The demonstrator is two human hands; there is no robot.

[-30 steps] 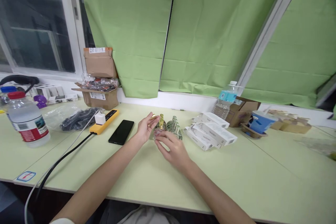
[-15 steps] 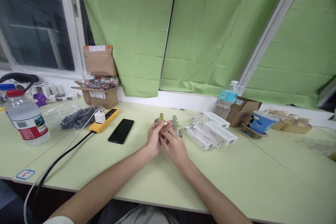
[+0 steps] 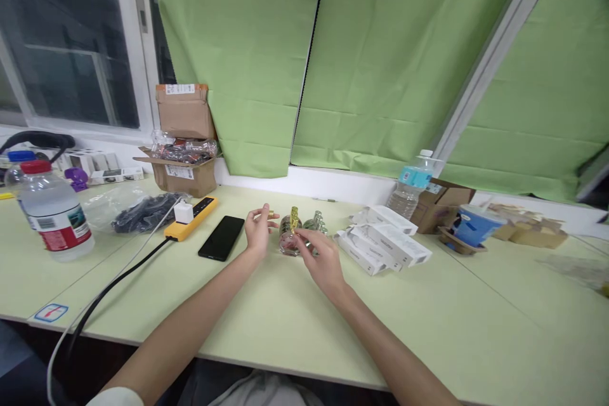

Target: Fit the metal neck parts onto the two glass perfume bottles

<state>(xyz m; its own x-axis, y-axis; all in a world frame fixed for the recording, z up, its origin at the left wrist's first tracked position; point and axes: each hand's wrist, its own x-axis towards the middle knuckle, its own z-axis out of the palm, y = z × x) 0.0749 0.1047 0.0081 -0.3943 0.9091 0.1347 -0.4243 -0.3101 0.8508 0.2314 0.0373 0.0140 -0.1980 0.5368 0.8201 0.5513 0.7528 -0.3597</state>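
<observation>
My left hand [image 3: 258,229] is raised just above the pale green table [image 3: 266,323] with a small gold cap [image 3: 271,214] pinched at its fingertips. My right hand [image 3: 320,256] pinches the gold spray top of a small clear glass bottle [image 3: 288,236] that stands on the table between both hands. More small glass bottles [image 3: 314,224] stand close behind it, partly hidden by my right fingers.
A black phone [image 3: 221,238] and a yellow power strip [image 3: 191,218] with a white plug lie left of my hands. White boxes [image 3: 383,240] are stacked to the right, with a water bottle [image 3: 410,189], cardboard boxes and a blue cup [image 3: 469,228] beyond. A large bottle [image 3: 54,212] stands far left.
My hands were together over the bottle half a second ago. They have come apart: the left one moved left with the gold cap, the right one stays on the bottle's top.
</observation>
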